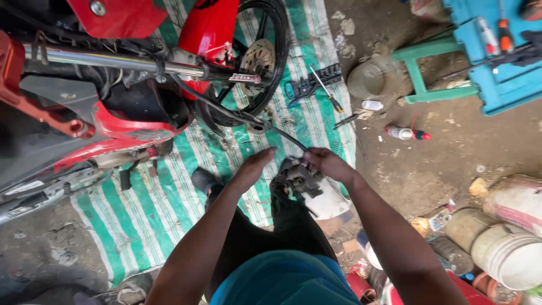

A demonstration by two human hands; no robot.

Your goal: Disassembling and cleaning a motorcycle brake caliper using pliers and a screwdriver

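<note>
My right hand (326, 164) grips a grey metal brake caliper (299, 179) held over my knee. A black hose (276, 131) runs from the caliper up to the red motorcycle (130, 107). My left hand (255, 164) hovers just left of the caliper with its fingers loosely curled, close to the hose; whether it pinches anything is hard to tell. A white plastic piece (327, 200) lies under the caliper. The motorcycle's front wheel with its brake disc (258, 59) stands above my hands.
A green and white striped tarp (169, 197) covers the ground. A screwdriver (327, 90) and black tool (307, 85) lie on it. A spray can (406, 133), a green stool (429, 68), a blue tool tray (497, 56) and buckets (508, 248) sit right.
</note>
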